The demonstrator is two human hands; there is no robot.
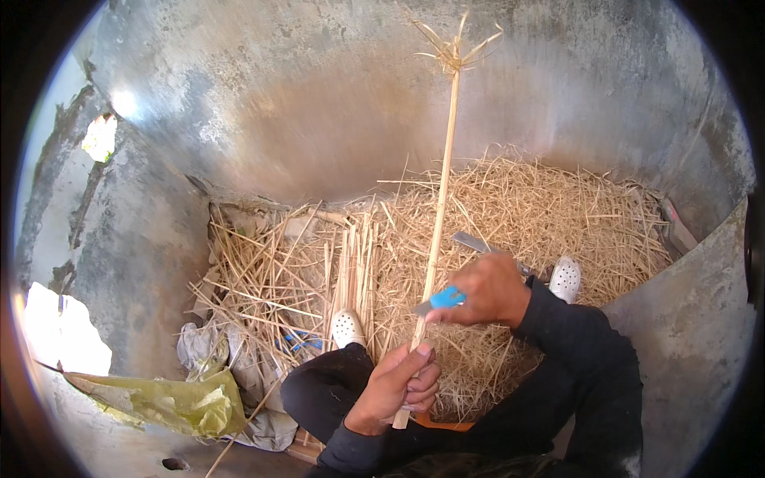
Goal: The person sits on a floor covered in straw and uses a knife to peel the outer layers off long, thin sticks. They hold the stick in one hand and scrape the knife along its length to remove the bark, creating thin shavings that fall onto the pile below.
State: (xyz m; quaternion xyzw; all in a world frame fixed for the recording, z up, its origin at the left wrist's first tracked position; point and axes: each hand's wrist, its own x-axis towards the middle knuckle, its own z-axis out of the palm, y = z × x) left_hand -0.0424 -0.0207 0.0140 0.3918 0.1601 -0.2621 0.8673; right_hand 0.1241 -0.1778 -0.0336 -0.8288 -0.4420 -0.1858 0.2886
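A long, pale split-bamboo stick (441, 215) rises from my left hand (399, 384), whose fingers are wrapped round its lower part. Its butt end sticks out below the fist, and its far tip fans out into thin, frayed strands. My right hand (483, 291) is closed on a small knife (447, 298) with a blue part at the grip. The short grey blade lies across the stick just above my left hand. Behind the right hand a second grey blade (474, 241) shows over the shavings; the hand partly hides it.
Curly shavings (550, 199) heap up against the grey wall (319, 95). Split sticks (355, 263) lie left of centre. My white shoes (565, 279) rest among the scraps. A yellow-green sack (171, 402) and greyish cloth (263, 414) lie at lower left.
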